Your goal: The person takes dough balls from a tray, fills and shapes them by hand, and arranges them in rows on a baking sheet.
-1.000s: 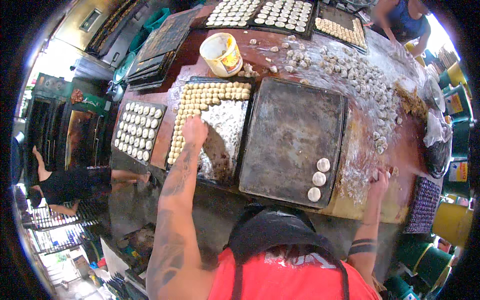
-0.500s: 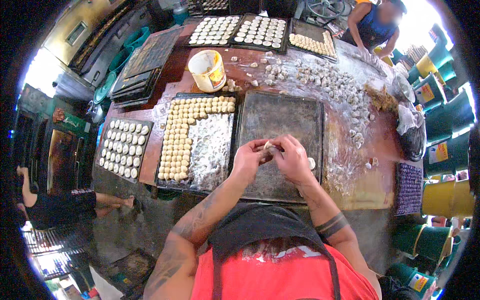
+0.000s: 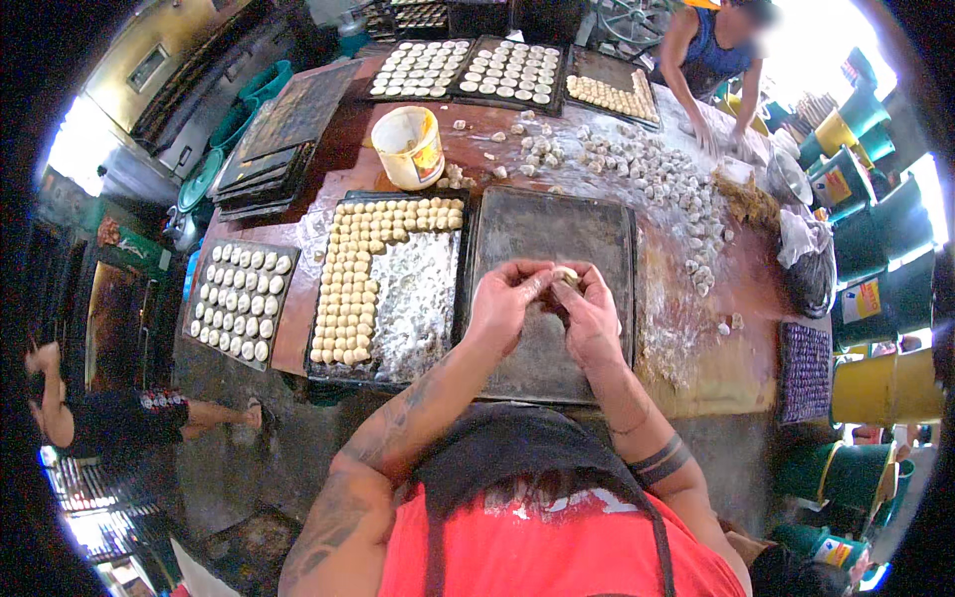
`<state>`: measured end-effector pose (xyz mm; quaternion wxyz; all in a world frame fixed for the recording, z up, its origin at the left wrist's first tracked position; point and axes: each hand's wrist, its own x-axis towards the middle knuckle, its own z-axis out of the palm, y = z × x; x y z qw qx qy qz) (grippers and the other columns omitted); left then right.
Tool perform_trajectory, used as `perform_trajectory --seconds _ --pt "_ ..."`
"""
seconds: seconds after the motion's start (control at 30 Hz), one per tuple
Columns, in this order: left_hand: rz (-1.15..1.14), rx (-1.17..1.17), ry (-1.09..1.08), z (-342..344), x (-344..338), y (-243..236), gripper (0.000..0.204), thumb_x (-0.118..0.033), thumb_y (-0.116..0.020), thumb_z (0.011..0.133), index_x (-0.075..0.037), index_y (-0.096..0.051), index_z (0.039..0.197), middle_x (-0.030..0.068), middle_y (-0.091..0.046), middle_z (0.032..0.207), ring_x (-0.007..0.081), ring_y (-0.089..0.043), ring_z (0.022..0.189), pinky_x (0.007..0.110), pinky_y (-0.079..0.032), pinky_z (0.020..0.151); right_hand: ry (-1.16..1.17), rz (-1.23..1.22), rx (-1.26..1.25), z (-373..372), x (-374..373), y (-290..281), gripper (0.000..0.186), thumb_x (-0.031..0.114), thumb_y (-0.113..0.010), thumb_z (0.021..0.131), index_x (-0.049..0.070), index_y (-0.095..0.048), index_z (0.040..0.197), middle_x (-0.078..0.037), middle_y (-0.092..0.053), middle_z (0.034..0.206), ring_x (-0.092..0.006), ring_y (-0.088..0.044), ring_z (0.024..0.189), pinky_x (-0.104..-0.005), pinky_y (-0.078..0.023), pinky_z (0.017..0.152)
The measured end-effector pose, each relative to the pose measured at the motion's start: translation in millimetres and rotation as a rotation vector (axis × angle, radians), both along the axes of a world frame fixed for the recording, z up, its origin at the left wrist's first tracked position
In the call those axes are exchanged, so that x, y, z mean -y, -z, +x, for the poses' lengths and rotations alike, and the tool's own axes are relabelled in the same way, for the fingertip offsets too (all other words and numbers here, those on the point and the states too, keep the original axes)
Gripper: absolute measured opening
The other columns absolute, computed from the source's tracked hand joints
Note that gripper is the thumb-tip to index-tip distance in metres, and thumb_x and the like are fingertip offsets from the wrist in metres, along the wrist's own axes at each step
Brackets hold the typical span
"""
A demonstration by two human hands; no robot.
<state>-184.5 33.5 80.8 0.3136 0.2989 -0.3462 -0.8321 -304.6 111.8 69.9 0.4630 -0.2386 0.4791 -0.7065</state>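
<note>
Above a dark flat baking tray (image 3: 552, 224), my two hands meet and work a small pale dough piece (image 3: 566, 274) between the fingertips. My left hand (image 3: 505, 304) pinches at its left side, thumb against fingers. The dough sits mostly within my right hand (image 3: 591, 308), whose thumb and fingers close round it. Part of the dough is covered by the fingers. To the left lies a floured tray (image 3: 413, 298) with rows of small round dough balls (image 3: 343, 289) along its left and far sides.
A white bucket (image 3: 403, 149) stands beyond the floured tray. Many flour-dusted lumps (image 3: 637, 159) are spread at the far right. Trays of flattened dough rounds (image 3: 239, 298) lie left and at the back. A co-worker (image 3: 711, 60) leans over the far right corner; another person (image 3: 119, 413) is at left.
My fingers have shifted round the dough, which now shows nearer my right fingertips. The co-worker's hands have moved to the left. The person at left has shifted a little.
</note>
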Motion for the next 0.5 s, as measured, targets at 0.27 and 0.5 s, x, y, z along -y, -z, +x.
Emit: perform_trajectory --seconds 0.27,0.5 --pt "-0.117 0.035 -0.137 -19 -5 -11 0.028 -0.004 -0.066 0.099 0.003 -0.059 0.125 0.0085 -0.068 0.107 0.0172 -0.067 0.098 0.031 -0.057 0.088 0.155 -0.027 -1.131 -18 -11 -31 0.034 0.001 -0.072 0.084 0.006 -0.072 0.118 -0.015 -0.067 0.132 -0.034 -0.064 0.12 -0.041 -0.053 0.101" --pt "0.064 -0.049 0.314 -21 -17 8 0.033 -0.015 -0.08 0.091 0.0 -0.067 0.118 0.0072 -0.07 0.114 0.0199 -0.069 0.099 0.035 -0.056 0.086 -0.063 -0.111 -1.196 -46 -23 -28 0.045 0.007 -0.082 0.071 0.01 -0.069 0.114 -0.01 -0.071 0.124 -0.0345 -0.065 0.118 -0.0446 -0.051 0.103"
